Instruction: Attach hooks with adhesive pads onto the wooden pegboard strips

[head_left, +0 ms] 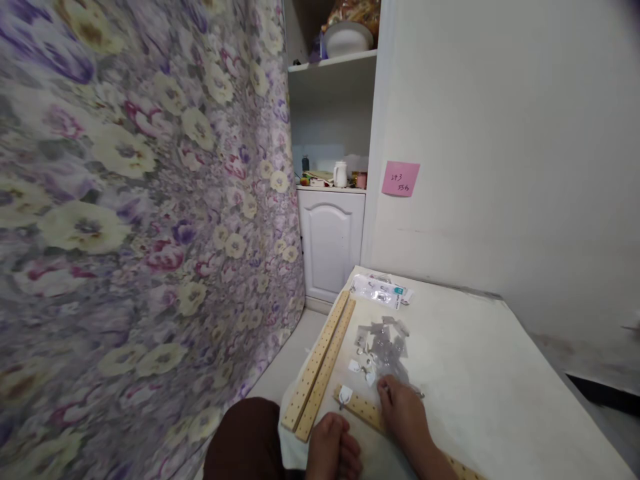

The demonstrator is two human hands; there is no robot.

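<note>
My right hand (404, 408) is over a perforated wooden strip (367, 411), beside a pile of small clear plastic bags (387, 350). Its thumb and forefinger are pinched together, and what is between them is too small to make out. My left hand (330, 445) rests near the front edge of the table with its fingers curled in, hiding whatever may be inside. Just above it, a small metal hook with a white tag (345, 396) sits at the left end of that strip. More small metal pieces (367, 363) and white tags lie by the bags.
Two long perforated wooden strips (325, 363) lie side by side along the left edge of the white table (475, 353). Clear packaging (377, 291) is at the far end. A floral curtain (150, 233) hangs on the left, and a wall stands behind the table.
</note>
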